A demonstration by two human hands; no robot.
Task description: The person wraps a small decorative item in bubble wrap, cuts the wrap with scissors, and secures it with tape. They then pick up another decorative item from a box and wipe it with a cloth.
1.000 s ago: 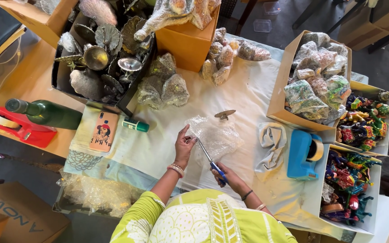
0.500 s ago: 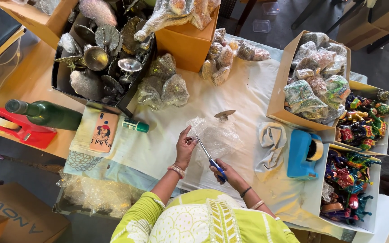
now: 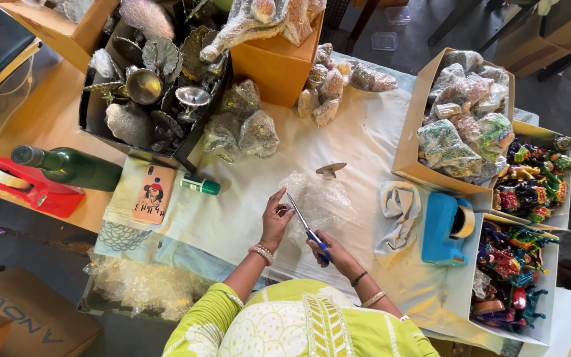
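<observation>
This is a packing workshop for handicrafts. The cloth-covered tabletop point(image 3: 365, 132) carries cardboard boxes of wrapped pieces point(image 3: 460, 122), trays of painted figurines point(image 3: 530, 182), a black bin of metal ornaments point(image 3: 150, 86), two tape dispensers point(image 3: 447, 228), and bubble wrap point(image 3: 322, 201).

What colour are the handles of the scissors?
Blue, on the scissors in the right hand; seen in the head view.
</observation>
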